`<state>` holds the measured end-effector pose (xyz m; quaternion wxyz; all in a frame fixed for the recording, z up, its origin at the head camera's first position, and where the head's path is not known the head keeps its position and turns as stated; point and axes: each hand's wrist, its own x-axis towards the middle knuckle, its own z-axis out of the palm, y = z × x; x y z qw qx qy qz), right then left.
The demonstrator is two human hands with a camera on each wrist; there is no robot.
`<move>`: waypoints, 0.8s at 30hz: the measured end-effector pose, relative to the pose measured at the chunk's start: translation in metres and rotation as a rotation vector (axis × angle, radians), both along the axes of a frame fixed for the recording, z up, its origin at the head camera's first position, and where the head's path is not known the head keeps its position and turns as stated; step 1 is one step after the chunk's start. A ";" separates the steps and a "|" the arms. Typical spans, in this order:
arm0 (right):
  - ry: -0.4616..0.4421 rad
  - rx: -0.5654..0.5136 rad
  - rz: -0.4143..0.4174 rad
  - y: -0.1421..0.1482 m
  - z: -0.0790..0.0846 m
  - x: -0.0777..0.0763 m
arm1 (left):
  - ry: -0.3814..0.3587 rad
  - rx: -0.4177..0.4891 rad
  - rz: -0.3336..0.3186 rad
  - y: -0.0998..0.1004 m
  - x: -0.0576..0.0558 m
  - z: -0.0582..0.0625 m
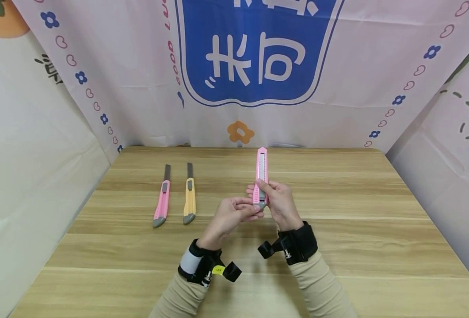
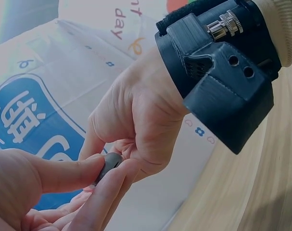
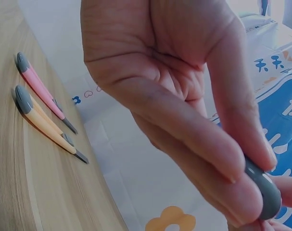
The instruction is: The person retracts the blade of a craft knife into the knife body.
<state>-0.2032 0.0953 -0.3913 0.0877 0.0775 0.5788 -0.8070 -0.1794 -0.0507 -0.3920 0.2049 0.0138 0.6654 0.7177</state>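
Both hands are on a pink utility knife (image 1: 262, 163) with a grey end cap, held upright near the table's middle in the head view. My left hand (image 1: 228, 216) pinches it at the low end by the grey cap (image 2: 108, 166). My right hand (image 1: 283, 202) grips the lower body, thumb across the front and fingers behind. A long metallic strip shows in the knife's channel; no blade sticks out of its top. Fingers hide most of the knife in both wrist views.
Left of the hands lie a second pink utility knife (image 1: 162, 201) and a yellow utility knife (image 1: 189, 198), side by side, blades extended away from me. The wooden table (image 1: 357, 247) meets a printed cloth backdrop (image 1: 150, 115) behind, with more cloth at both sides.
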 end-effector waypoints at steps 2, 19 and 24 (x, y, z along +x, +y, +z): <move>0.000 -0.004 0.003 0.000 0.000 0.000 | -0.003 -0.002 0.001 0.000 0.000 0.000; 0.005 -0.019 0.033 0.004 0.001 0.000 | -0.009 0.027 0.007 0.001 0.000 -0.002; 0.012 -0.015 0.049 0.004 0.001 -0.001 | -0.002 0.045 0.008 0.001 -0.001 -0.002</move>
